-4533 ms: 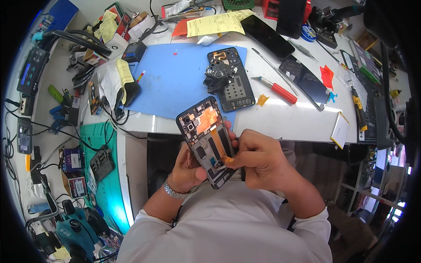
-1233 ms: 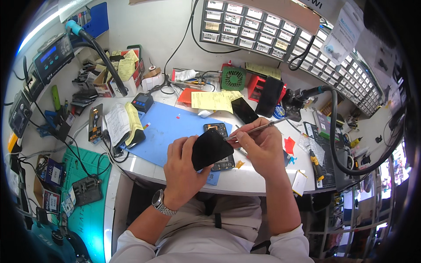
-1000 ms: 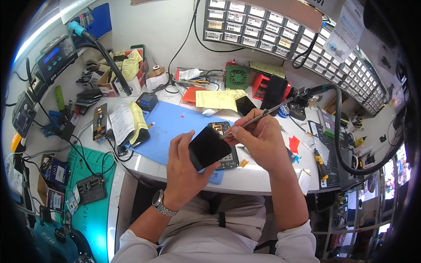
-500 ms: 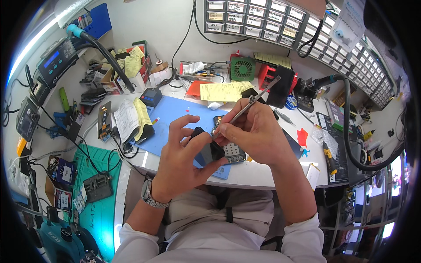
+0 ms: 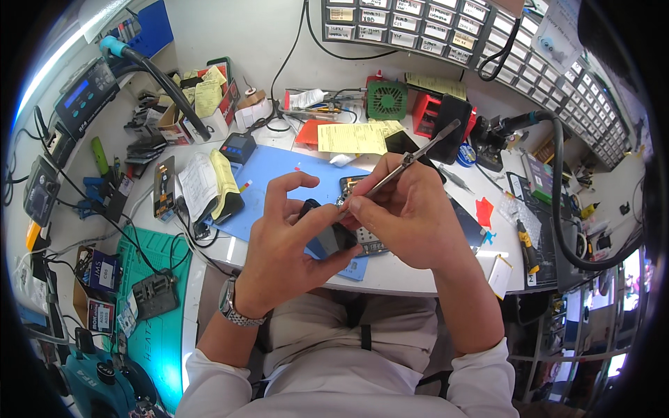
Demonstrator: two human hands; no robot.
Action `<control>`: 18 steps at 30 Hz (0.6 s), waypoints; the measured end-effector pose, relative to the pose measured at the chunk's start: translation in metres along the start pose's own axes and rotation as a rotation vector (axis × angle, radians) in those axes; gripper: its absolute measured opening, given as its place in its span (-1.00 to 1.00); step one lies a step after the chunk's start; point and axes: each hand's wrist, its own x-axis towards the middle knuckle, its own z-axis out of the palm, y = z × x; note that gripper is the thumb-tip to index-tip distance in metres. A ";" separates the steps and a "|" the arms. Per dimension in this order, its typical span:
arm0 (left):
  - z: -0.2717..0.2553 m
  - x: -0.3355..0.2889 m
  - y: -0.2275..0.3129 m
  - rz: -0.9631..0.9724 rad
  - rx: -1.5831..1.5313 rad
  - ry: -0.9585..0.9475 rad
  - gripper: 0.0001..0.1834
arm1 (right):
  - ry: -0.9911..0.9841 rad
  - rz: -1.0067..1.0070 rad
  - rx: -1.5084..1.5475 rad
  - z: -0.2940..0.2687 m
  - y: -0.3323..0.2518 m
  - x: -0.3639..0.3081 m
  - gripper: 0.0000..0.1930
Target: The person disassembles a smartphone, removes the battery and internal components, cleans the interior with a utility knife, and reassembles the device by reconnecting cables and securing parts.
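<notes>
My left hand (image 5: 289, 247) is closed on a dark, glossy slab like a phone screen (image 5: 332, 239), tilted up between thumb and fingers. My right hand (image 5: 414, 219) pinches a slim silver metal tool (image 5: 425, 148), its flat tail pointing up and right. The tool's working tip meets the slab's upper edge near my left fingertips; the exact contact is hidden by fingers. Beneath both hands lies an opened phone body (image 5: 375, 246) with a dotted panel, partly covered by my right hand. It rests on a blue mat (image 5: 273, 182).
Yellow paper slips (image 5: 352, 138) and a green fan (image 5: 387, 100) stand behind the hands. A black phone (image 5: 451, 118) leans at back right. Left are a teal mat (image 5: 157, 244) and a phone part (image 5: 165, 188); right, a yellow-handled tool (image 5: 527, 247) and thick hose (image 5: 559, 188).
The tool's tail has swung slightly up and right with my right hand. My left hand keeps its grip on the slab, almost unmoved.
</notes>
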 end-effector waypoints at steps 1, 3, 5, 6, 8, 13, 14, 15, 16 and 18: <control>0.001 -0.001 -0.001 0.001 -0.007 0.004 -0.42 | -0.002 -0.003 -0.002 -0.001 0.001 0.000 -0.85; 0.004 -0.004 -0.002 0.002 -0.022 0.013 -0.42 | -0.006 -0.010 -0.006 -0.003 0.002 -0.001 -0.85; 0.005 -0.007 -0.001 -0.003 -0.022 0.016 -0.41 | -0.008 -0.004 0.005 -0.004 0.001 -0.001 -0.85; 0.006 -0.007 -0.001 -0.006 -0.021 0.018 -0.40 | -0.010 -0.001 0.010 -0.004 0.000 -0.001 -0.85; 0.008 -0.008 -0.002 -0.005 -0.020 0.010 -0.40 | -0.007 -0.008 0.011 -0.006 0.002 0.000 -0.85; 0.006 -0.003 0.003 -0.023 -0.009 0.012 -0.45 | -0.004 -0.031 0.030 -0.006 0.007 0.000 -0.86; 0.004 -0.002 0.005 -0.040 0.019 -0.011 -0.45 | -0.003 -0.042 0.042 -0.005 0.008 -0.001 -0.86; 0.002 -0.002 0.006 -0.057 0.048 -0.035 -0.45 | -0.004 -0.054 0.054 -0.003 0.010 -0.002 -0.86; 0.001 0.000 0.006 -0.066 0.055 -0.028 -0.45 | 0.030 -0.156 0.002 0.000 0.013 -0.005 -0.86; -0.001 0.004 0.003 -0.085 0.070 -0.014 -0.45 | 0.096 -0.361 -0.100 0.008 0.024 -0.014 -0.85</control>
